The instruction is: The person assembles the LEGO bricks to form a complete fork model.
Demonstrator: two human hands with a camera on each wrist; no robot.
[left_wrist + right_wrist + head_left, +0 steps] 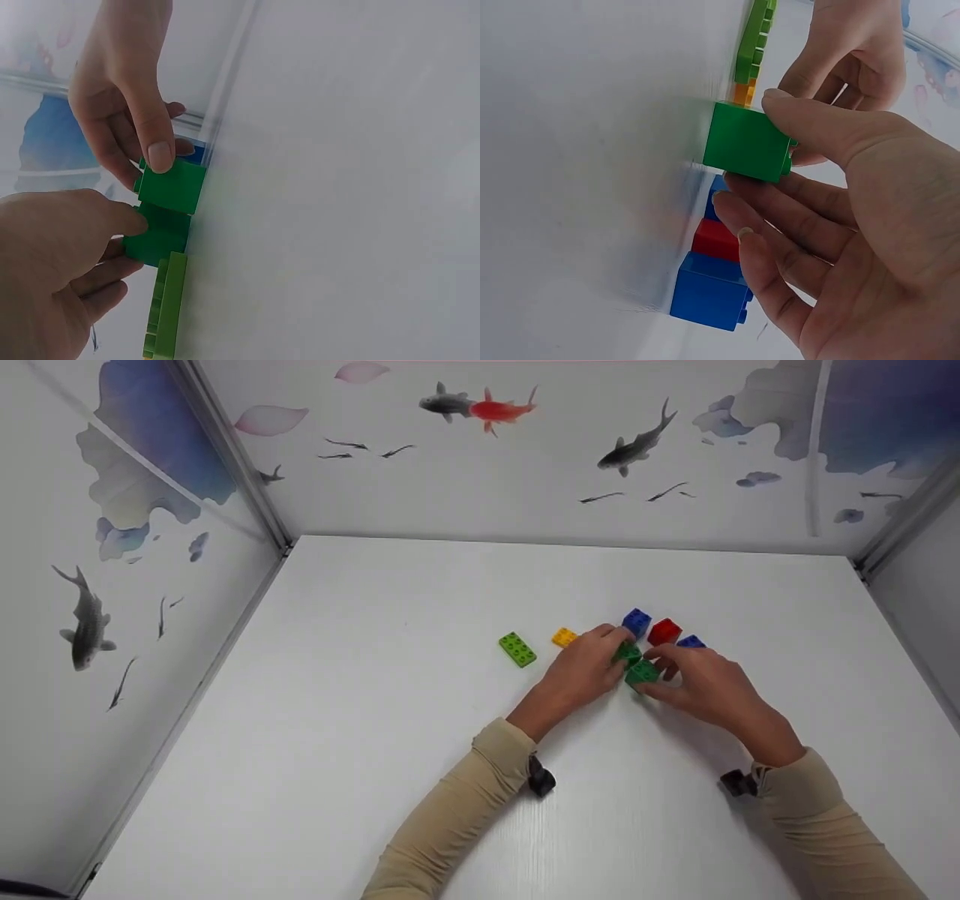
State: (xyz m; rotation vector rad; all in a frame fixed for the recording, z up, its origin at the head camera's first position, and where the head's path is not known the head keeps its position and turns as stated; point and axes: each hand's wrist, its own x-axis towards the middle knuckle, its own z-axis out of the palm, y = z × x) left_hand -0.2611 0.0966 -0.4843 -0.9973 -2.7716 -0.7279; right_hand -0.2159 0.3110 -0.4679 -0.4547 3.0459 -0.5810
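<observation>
Two dark green toy building bricks sit side by side on the white table. My left hand (589, 664) pinches the left green brick (156, 238), its thumb on the near face in the left wrist view. The right hand (705, 682) holds the other green brick (746, 142) between thumb and fingers, studs facing up. Both bricks appear close together or touching; whether they are joined I cannot tell. Just beyond the hands are a blue brick (637, 622), a red brick (664, 631) and a second blue brick (691, 642), the latter partly hidden by the right hand.
A light green long brick (517, 649) lies to the left of the hands. Between it and the left hand is a yellow brick (564, 637), partly covered. White panels with painted fish stand behind and left of the white table (360, 697).
</observation>
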